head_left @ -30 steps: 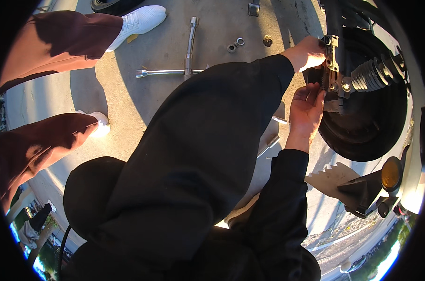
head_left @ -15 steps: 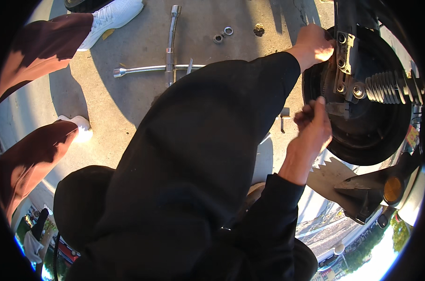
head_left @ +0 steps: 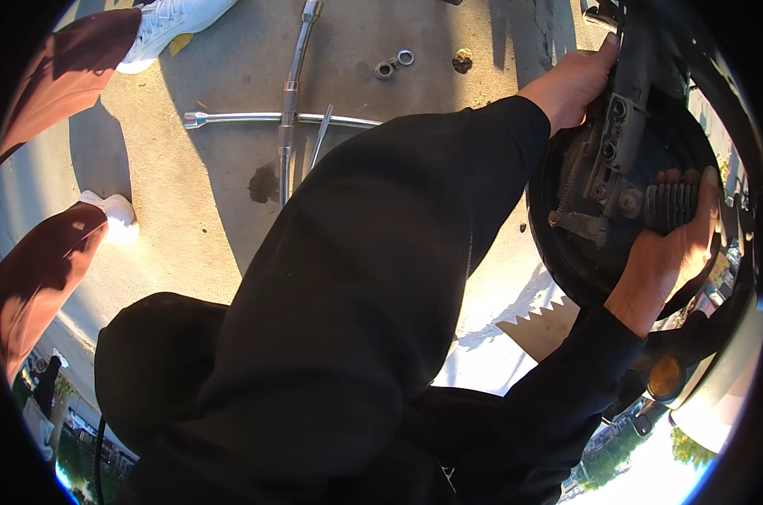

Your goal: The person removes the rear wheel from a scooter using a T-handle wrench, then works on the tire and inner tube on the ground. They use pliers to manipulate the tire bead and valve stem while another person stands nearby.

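At the upper right, a black wheel stands with a dark metal support arm and a bolted bracket in front of it. My left hand is closed around the edge of that arm, thumb on top, its other fingers partly hidden. Lower down, my right hand wraps round the coil spring of a shock absorber, fingertips showing over its far side. A small lever with a thin spring sits on the wheel's hub, left of the right hand.
A cross-shaped lug wrench lies on the concrete, with a thin metal rod beside it. Farther right are two metal rings. Another person's white shoes and brown trousers are at left. A jagged-edged plate is below the wheel.
My right hand has moved right from beside the hub lever and taken hold of the coil spring. My left hand stays by the support arm. The view has shifted slightly.
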The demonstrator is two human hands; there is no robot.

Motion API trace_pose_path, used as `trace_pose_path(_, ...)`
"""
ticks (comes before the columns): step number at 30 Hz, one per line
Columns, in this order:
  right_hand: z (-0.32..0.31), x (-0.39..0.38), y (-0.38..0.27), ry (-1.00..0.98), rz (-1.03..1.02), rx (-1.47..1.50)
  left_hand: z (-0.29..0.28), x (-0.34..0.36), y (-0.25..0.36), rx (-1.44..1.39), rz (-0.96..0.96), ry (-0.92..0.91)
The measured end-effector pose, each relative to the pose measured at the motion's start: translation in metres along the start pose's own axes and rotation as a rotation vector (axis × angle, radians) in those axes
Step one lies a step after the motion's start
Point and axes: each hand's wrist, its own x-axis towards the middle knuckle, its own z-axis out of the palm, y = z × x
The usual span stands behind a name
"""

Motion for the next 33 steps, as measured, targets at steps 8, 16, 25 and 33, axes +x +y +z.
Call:
trace_pose_path(8,-0.007,-0.008,-0.015,-0.034,0.077,-0.033,0.002,0.085,-0.039,0.065,-0.048,0.368)
trace_pose_path(16,-0.014,-0.007,-0.017,-0.139,0.114,-0.061,0.016,0.069,-0.024,-0.220,-0.165,0.386)
trace_pose_path(25,-0.014,-0.007,-0.019,-0.075,0.111,-0.044,0.011,0.005,-0.004,-0.057,-0.172,0.047)
trace_pose_path(33,-0.013,-0.010,-0.021,-0.074,0.058,-0.082,0.018,0.034,-0.017,-0.097,-0.081,0.331)
